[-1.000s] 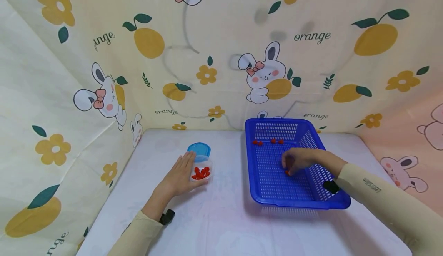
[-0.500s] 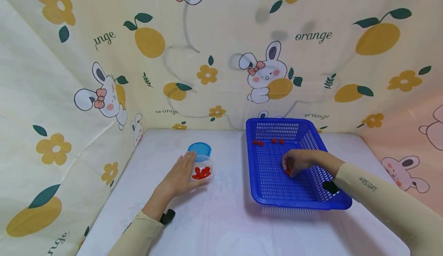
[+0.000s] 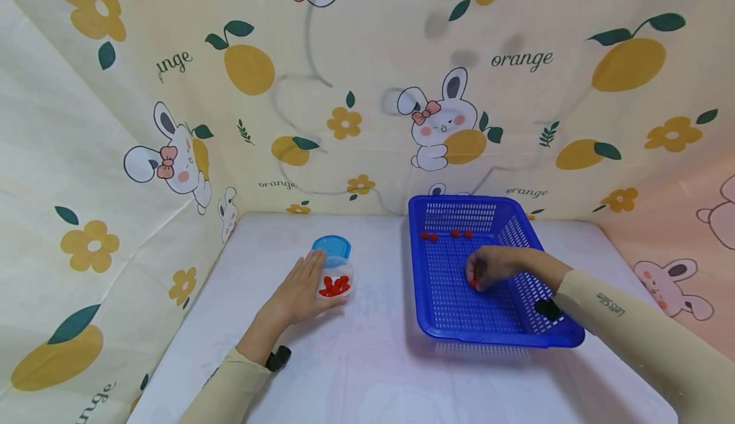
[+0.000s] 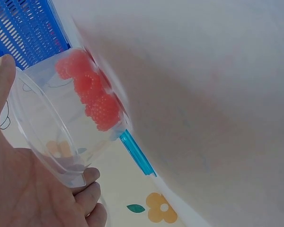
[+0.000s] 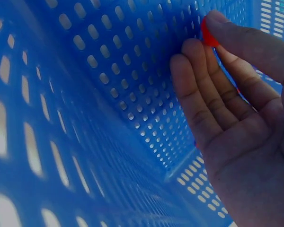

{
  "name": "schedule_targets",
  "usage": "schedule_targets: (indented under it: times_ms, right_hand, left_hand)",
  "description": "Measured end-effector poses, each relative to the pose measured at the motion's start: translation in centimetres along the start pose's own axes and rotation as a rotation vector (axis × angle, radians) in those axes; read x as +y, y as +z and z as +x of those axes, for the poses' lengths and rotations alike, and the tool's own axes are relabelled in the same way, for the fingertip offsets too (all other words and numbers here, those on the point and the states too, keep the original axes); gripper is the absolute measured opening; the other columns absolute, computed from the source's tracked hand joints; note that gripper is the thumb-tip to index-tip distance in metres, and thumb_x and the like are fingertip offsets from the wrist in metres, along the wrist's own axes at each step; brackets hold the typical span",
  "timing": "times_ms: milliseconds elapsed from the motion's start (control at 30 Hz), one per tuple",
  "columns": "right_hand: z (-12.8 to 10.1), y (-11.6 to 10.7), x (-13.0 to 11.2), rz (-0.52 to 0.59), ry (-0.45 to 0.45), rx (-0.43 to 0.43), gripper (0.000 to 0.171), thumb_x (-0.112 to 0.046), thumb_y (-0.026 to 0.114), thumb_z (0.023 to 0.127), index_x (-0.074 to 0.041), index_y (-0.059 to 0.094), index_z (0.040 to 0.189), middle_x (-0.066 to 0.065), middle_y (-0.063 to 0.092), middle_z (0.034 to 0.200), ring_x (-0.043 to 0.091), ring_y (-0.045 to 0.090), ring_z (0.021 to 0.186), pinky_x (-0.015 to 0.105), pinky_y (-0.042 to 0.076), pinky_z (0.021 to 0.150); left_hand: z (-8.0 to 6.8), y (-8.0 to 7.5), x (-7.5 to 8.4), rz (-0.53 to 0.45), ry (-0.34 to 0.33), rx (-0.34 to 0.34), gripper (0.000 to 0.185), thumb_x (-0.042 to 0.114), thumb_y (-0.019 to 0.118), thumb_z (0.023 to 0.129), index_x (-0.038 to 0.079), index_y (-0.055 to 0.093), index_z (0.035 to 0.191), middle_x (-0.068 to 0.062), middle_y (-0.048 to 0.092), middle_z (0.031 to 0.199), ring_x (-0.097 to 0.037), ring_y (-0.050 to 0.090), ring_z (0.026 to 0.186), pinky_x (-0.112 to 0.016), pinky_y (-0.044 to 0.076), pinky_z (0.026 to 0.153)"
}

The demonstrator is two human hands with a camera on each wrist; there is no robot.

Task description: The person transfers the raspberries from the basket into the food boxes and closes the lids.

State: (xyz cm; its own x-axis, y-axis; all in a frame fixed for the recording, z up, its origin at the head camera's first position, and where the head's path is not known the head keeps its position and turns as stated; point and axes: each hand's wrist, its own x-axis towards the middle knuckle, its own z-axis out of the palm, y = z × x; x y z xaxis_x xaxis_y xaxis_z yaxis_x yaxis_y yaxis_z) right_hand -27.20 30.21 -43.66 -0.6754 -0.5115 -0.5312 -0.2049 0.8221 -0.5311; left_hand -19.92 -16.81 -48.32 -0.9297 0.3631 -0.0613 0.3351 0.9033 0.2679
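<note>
On the left of the table my left hand (image 3: 298, 290) holds a small clear plastic container (image 4: 47, 109), its thumb on the near side and fingers along the left side. Several red raspberries (image 4: 103, 111) lie in the container. Inside the blue plastic basket (image 3: 423, 296), my right hand (image 3: 488, 266) pinches one red piece, likely a raspberry (image 5: 209, 33), between thumb and fingertips, low over the perforated floor. The fingers partly hide this piece. Several more red raspberries (image 3: 456, 233) sit in a row near the basket's back wall.
A round blue lid (image 3: 332, 247) lies behind the container on the white table (image 3: 367, 373). A printed curtain (image 3: 356, 60) with rabbits and oranges rises behind the table and along its sides. The basket's raised rim stands around the right hand.
My right hand shifts slightly within the basket, with the red piece at its fingertips. The left hand and container keep their place.
</note>
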Motion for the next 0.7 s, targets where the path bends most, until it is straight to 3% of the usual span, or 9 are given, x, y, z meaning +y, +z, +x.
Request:
schedule_targets:
  times_ms: [267,467,700]
  right_hand:
    - [0.0,-0.8,-0.5,-0.036,-0.097,0.051,0.007,-0.013,0.077,0.099,-0.011,0.073,0.105,0.000,0.069,0.100,0.018,0.062,0.092,0.033,0.056,0.083]
    - [-0.4,-1.2,-1.3,-0.013,-0.122,0.084,0.006,-0.013,0.075,0.101,-0.010,0.073,0.105,0.000,0.071,0.100,0.018,0.063,0.091,0.031,0.057,0.083]
    - [-0.9,-1.9,-2.5,0.009,-0.169,0.178,0.007,-0.016,0.077,0.101,-0.011,0.075,0.105,0.001,0.076,0.102,0.022,0.069,0.094,0.033,0.062,0.088]
  left_hand:
    - [0.0,-0.2,0.1,0.002,-0.001,0.001,0.118,0.075,0.066,0.092,0.002,0.017,0.171,-0.017,0.019,0.178,-0.037,0.014,0.166,-0.053,0.013,0.134]
    - [0.0,-0.2,0.1,-0.006,0.001,-0.004,0.118,0.074,0.066,0.092,0.001,0.018,0.171,-0.018,0.019,0.178,-0.038,0.014,0.166,-0.054,0.014,0.134]
    - [0.0,-0.3,0.3,-0.007,-0.002,-0.008,0.118,0.074,0.067,0.092,0.001,0.018,0.171,-0.017,0.019,0.178,-0.038,0.013,0.166,-0.053,0.013,0.134]
